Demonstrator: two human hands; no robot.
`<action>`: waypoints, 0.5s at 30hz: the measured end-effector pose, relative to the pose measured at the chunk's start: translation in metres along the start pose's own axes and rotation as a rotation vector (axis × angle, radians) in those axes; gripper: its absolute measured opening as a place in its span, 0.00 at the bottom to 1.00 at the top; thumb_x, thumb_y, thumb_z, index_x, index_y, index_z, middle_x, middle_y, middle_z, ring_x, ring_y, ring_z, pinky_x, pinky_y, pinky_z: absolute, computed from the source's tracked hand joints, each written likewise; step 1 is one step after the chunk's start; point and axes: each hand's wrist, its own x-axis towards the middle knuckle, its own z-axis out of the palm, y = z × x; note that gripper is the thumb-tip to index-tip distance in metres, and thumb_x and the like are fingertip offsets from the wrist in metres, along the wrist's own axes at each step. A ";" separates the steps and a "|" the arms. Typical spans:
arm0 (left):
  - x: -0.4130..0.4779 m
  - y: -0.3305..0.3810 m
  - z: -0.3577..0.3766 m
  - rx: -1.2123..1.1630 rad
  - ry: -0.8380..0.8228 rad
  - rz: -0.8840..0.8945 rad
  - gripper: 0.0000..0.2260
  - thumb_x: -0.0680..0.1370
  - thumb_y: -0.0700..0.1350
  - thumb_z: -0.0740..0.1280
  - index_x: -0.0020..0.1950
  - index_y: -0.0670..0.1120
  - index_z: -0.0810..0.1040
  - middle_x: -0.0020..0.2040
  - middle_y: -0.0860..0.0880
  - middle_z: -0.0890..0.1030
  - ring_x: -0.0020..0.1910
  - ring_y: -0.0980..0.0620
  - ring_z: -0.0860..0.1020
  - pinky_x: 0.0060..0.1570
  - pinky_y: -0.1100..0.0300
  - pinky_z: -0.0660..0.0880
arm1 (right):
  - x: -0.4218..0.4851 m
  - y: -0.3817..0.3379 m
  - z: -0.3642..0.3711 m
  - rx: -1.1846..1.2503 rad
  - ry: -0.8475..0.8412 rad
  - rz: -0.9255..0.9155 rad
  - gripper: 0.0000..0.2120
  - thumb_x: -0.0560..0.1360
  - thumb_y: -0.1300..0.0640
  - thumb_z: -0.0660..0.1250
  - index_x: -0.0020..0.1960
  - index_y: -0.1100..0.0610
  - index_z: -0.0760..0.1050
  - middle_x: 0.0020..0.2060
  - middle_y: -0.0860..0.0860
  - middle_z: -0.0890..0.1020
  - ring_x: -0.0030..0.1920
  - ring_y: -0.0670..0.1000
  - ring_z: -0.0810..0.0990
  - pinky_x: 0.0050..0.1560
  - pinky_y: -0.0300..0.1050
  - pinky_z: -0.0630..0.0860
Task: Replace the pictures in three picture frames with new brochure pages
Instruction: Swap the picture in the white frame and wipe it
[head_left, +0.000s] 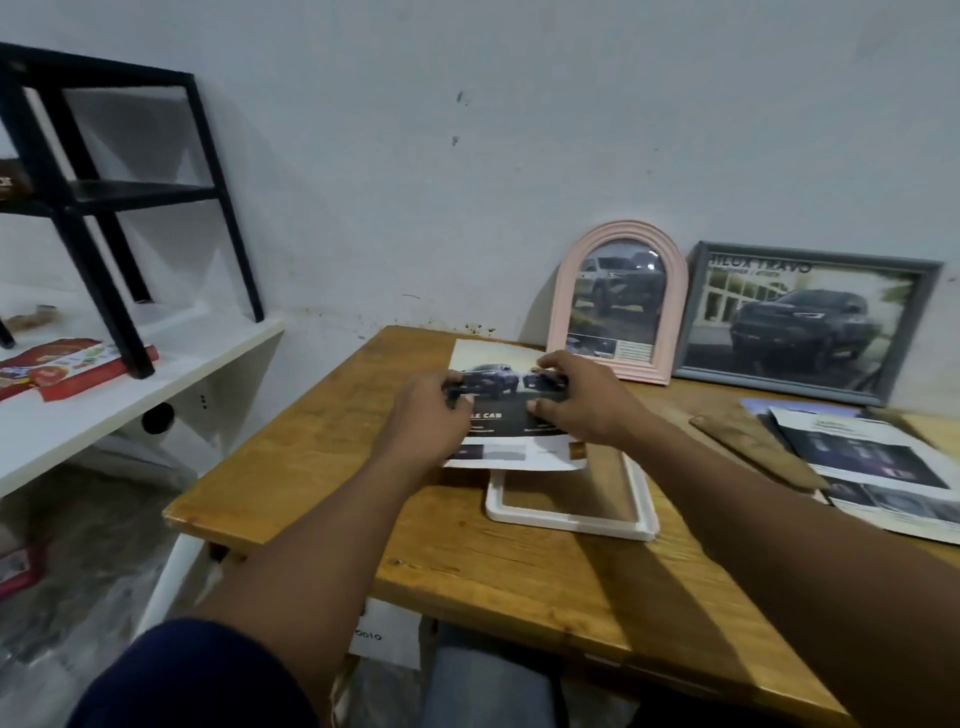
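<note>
A brochure page (501, 415) with dark car photos lies over the far part of a white rectangular frame (571, 519) flat on the wooden table (322, 457). My left hand (431, 410) and my right hand (576, 400) both press and pinch the page near its middle. Against the wall lean a pink arched frame (615, 301) and a grey rectangular frame (805, 322), each showing a car picture.
More brochure pages (878, 467) and a brown backing board (753, 447) lie at the table's right. A white shelf (156, 374) with red packets and a black metal rack (104, 208) stands to the left. The wall is close behind.
</note>
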 end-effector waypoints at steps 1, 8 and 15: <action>-0.002 0.011 0.012 -0.027 -0.045 0.001 0.16 0.80 0.46 0.69 0.68 0.53 0.76 0.57 0.52 0.79 0.51 0.54 0.79 0.53 0.49 0.82 | -0.005 0.013 -0.011 -0.024 0.006 0.030 0.27 0.75 0.53 0.73 0.71 0.53 0.69 0.64 0.53 0.78 0.57 0.49 0.75 0.52 0.42 0.72; -0.016 0.020 0.044 0.248 -0.273 0.119 0.15 0.79 0.47 0.69 0.66 0.49 0.80 0.55 0.50 0.82 0.51 0.52 0.80 0.52 0.49 0.82 | -0.028 0.070 -0.007 -0.213 -0.066 0.158 0.23 0.76 0.44 0.70 0.68 0.46 0.71 0.62 0.51 0.78 0.60 0.54 0.75 0.62 0.55 0.72; -0.018 0.006 0.040 0.386 -0.250 0.265 0.10 0.79 0.51 0.70 0.58 0.49 0.82 0.58 0.53 0.77 0.56 0.54 0.74 0.55 0.55 0.76 | -0.036 0.081 0.028 -0.289 -0.009 0.095 0.19 0.80 0.44 0.61 0.69 0.48 0.70 0.70 0.48 0.70 0.74 0.52 0.60 0.71 0.61 0.56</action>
